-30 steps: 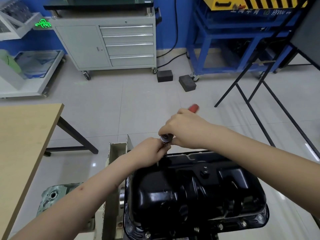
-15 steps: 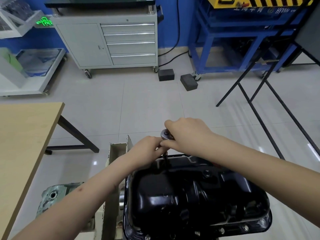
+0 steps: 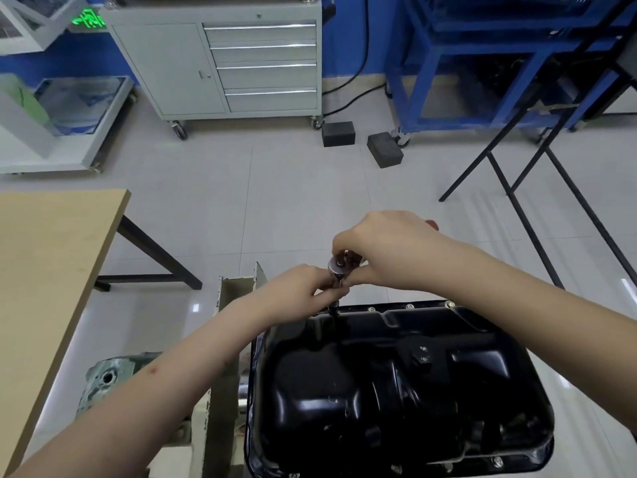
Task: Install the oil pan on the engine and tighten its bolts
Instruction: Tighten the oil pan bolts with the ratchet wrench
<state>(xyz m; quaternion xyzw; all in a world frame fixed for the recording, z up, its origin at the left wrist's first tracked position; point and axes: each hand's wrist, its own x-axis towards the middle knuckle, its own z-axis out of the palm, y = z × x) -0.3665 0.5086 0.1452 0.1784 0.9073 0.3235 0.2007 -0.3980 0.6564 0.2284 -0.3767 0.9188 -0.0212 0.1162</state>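
Note:
A glossy black oil pan (image 3: 396, 384) sits on the engine at the bottom centre, with bolts (image 3: 409, 307) along its far flange. A ratchet wrench (image 3: 338, 264) stands on an extension over the pan's far left corner. My right hand (image 3: 386, 251) grips the ratchet's handle, whose red end (image 3: 431, 224) peeks out behind it. My left hand (image 3: 305, 288) pinches the extension shaft just below the ratchet head. The socket end meets the flange at the corner bolt (image 3: 333, 309).
A wooden table (image 3: 44, 270) stands at the left. The engine stand's beige post (image 3: 229, 298) rises beside the pan. A grey drawer cabinet (image 3: 241, 63), a blue frame (image 3: 482, 63), two black blocks (image 3: 362, 143) and black stand legs (image 3: 517, 188) lie farther off.
My right hand has swung the ratchet handle, first toward me and left, then back out so the red end shows again. My left hand stays on the extension at the same corner.

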